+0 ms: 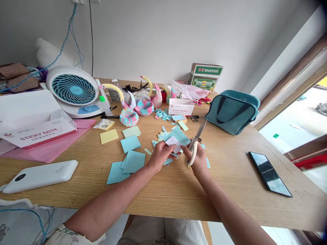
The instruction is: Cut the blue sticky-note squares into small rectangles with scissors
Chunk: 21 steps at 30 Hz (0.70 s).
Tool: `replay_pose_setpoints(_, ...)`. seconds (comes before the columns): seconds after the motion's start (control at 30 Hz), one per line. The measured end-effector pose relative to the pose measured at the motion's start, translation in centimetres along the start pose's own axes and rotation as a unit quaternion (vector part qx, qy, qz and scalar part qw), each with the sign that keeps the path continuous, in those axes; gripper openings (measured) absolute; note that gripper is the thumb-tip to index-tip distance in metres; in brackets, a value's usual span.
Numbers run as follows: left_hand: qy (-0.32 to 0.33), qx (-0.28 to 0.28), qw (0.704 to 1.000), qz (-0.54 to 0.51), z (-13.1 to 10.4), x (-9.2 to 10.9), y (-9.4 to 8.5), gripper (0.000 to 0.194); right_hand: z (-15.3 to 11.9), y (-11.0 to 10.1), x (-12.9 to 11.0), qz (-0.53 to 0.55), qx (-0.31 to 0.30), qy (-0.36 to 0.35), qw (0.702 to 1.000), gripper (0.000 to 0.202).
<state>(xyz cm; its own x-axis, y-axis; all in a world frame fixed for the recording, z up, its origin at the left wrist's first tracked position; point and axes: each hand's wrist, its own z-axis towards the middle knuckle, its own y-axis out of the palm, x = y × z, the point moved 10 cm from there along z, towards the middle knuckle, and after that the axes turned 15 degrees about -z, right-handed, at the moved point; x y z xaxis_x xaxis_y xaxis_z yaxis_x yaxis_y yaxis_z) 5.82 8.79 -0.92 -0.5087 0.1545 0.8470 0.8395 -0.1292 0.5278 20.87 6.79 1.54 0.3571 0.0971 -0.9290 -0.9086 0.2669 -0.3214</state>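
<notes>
My left hand point(161, 153) pinches a blue sticky note point(180, 135) and a small white piece of paper point(173, 144) that lies over its near corner. Around the handle of a pair of scissors point(195, 145) my right hand point(198, 161) is closed, with the blades pointing up and away. The right fingertips also come close to the paper's right edge; whether they touch it I cannot tell. Cut blue and yellow paper pieces point(168, 161) lie beneath both hands. Left of them rest stacks of blue sticky notes point(134, 161), with a yellow note point(108, 136) farther out.
Folded-paper swans point(129, 117) stand at the back near a white sticky note box point(181, 107). A fan point(74, 89) and an open box point(38, 132) are at left, with a white power bank point(43, 175) in front. A teal bag point(232, 112) and a phone point(269, 173) are at right.
</notes>
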Motion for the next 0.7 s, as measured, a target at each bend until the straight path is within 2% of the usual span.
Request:
replay_pose_setpoints(0.33, 0.002, 0.026, 1.0, 0.01, 0.2, 0.6, -0.5, 0.042, 0.1, 0.4, 0.0, 0.03, -0.035, 0.028, 0.999, 0.031)
replay_pose_setpoints(0.53, -0.004, 0.013, 1.0, 0.018, 0.2, 0.4, -0.2, 0.038, 0.1, 0.9, 0.9, 0.032, -0.046, 0.044, 0.997, 0.04)
replay_pose_setpoints(0.7, -0.008, 0.0, 1.0, -0.004, 0.2, 0.1, 0.0, 0.043, 0.1, 0.7, 1.1, 0.031, -0.036, 0.052, 0.997, 0.041)
